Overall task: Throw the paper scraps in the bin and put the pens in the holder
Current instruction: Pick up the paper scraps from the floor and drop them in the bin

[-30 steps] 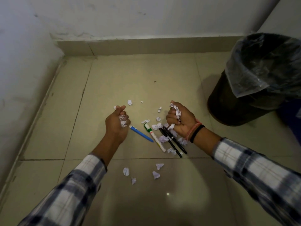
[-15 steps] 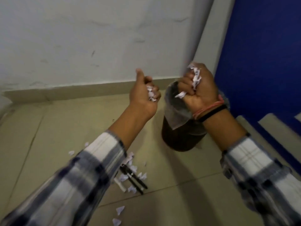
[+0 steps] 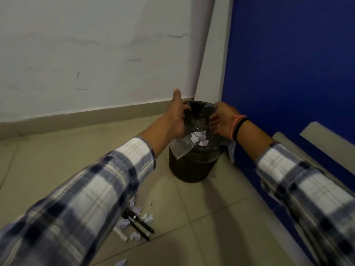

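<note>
Both hands over bin [image 3: 192, 167] w/ clear liner, left hand [image 3: 177, 116] fingers spread, empty, right hand [image 3: 222, 123] fingers loosely open, paper scraps [image 3: 198, 139] inside bin, more scraps [image 3: 148, 217] + black pens [image 3: 138, 223] on floor tiles [image 3: 192, 217], no readable writing.

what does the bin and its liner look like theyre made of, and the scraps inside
The bin: dark, matte, probably plastic; too dim to be sure. Its liner: thin clear plastic film, glossy and crinkled, folded over the rim. The scraps: white paper, crumpled, with sharp creases and a dull surface.
</note>
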